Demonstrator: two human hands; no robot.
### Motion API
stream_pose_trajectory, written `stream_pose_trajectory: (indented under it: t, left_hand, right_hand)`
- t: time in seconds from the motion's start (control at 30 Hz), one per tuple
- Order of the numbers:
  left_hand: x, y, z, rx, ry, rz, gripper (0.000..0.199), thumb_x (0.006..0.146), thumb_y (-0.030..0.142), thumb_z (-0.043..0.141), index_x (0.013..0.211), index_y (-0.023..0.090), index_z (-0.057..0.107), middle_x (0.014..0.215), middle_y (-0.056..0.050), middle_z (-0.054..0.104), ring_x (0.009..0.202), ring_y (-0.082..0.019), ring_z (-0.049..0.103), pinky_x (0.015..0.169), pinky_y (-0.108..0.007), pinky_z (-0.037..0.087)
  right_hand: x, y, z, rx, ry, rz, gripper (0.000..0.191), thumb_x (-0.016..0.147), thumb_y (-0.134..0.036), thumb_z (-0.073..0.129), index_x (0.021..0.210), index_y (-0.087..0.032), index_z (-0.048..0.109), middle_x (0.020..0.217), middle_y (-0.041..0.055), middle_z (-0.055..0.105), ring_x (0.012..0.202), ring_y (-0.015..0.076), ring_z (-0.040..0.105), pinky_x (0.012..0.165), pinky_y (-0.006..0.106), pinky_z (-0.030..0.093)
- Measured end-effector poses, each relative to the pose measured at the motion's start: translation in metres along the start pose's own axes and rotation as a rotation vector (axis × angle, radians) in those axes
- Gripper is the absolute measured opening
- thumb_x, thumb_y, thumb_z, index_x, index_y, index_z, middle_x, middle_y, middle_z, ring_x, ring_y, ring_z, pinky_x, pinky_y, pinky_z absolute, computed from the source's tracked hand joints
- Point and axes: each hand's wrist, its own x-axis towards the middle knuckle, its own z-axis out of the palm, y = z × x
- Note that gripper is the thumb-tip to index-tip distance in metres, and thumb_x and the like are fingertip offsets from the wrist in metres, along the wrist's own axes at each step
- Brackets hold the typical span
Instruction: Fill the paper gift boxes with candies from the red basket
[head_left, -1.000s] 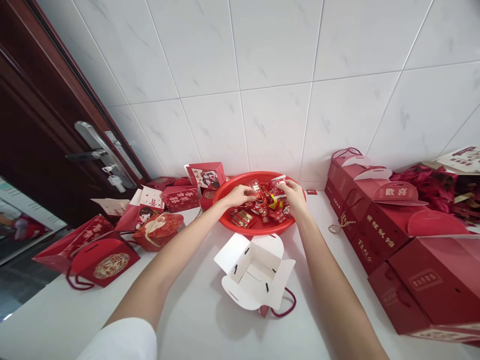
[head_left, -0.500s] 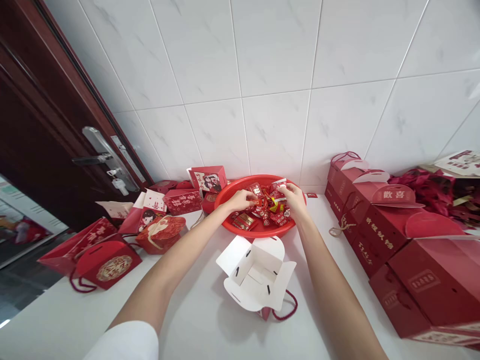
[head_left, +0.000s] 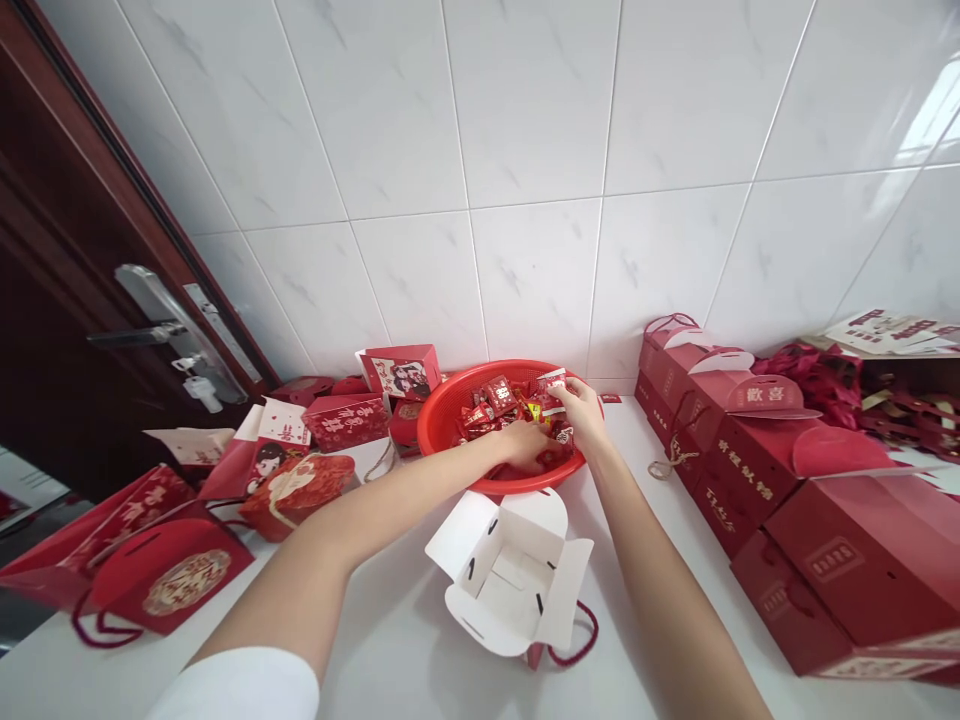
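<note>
A red plastic basket (head_left: 433, 440) holds several wrapped candies (head_left: 501, 397) in red, gold and yellow. My left hand (head_left: 527, 444) reaches down among them near the front rim, its fingertips hidden by the hand itself and the wrappers. At the basket's right side, my right hand (head_left: 579, 408) pinches a red-and-white candy packet (head_left: 552, 381) between thumb and fingers. In front of the basket stands a small gift box (head_left: 517, 580) with its white flaps spread open and a dark red cord handle (head_left: 579, 645) at its right.
Stacked red gift boxes (head_left: 757, 490) line the right side, with red ribbons (head_left: 810, 385) behind them. On the left, more red boxes (head_left: 184, 575) and bags crowd the white table (head_left: 390, 640). A tiled wall (head_left: 525, 270) rises behind; a dark door (head_left: 67, 250) is at the left.
My left hand has moved right and toward the basket's front, deeper into the candies. My right hand still holds the packet in nearly the same spot. The camera view has shifted slightly.
</note>
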Motion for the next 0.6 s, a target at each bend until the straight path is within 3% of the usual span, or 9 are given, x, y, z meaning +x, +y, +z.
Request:
stream_pose_trajectory:
  t: [0.27,0.4,0.5,0.6]
  left_hand:
    - [-0.011,-0.015,-0.006,-0.053,0.043,-0.339,0.017,0.078,0.033,0.067,0.089,0.021,0.072,0.102,-0.009,0.073,0.101,-0.032,0.066,0.088,-0.041,0.050]
    - [-0.012,-0.024,-0.009,-0.087,0.081,-0.447,0.020,0.080,0.038,0.063,0.077,0.019,0.068,0.088,-0.011,0.073,0.093,-0.032,0.068,0.088,-0.043,0.050]
    - [-0.012,-0.030,-0.009,-0.105,0.111,-0.472,0.014,0.080,0.031,0.063,0.081,0.018,0.068,0.084,-0.011,0.073,0.092,-0.033,0.068,0.087,-0.042,0.049]
    - [-0.012,-0.030,-0.008,-0.143,0.103,-0.423,0.012,0.075,0.013,0.063,0.083,0.019,0.069,0.088,-0.008,0.074,0.089,-0.028,0.069,0.083,-0.036,0.048]
  right_hand:
    - [-0.005,-0.005,0.001,-0.037,0.008,-0.024,0.026,0.055,-0.035,0.067,0.075,-0.020,0.063,0.070,-0.0002,0.067,0.061,0.0161,0.059,0.051,0.025,0.046]
    - [-0.006,-0.006,0.001,-0.042,0.001,-0.017,0.026,0.055,-0.036,0.068,0.076,-0.020,0.063,0.074,0.0014,0.069,0.061,0.0167,0.059,0.051,0.027,0.047]
    - [-0.006,-0.006,0.001,-0.040,-0.008,-0.014,0.027,0.056,-0.036,0.068,0.077,-0.020,0.063,0.074,0.0015,0.069,0.063,0.0173,0.060,0.051,0.027,0.048]
    - [-0.005,-0.005,0.001,-0.043,-0.008,-0.015,0.028,0.055,-0.036,0.068,0.077,-0.020,0.064,0.072,0.0008,0.068,0.063,0.0172,0.060,0.052,0.026,0.047]
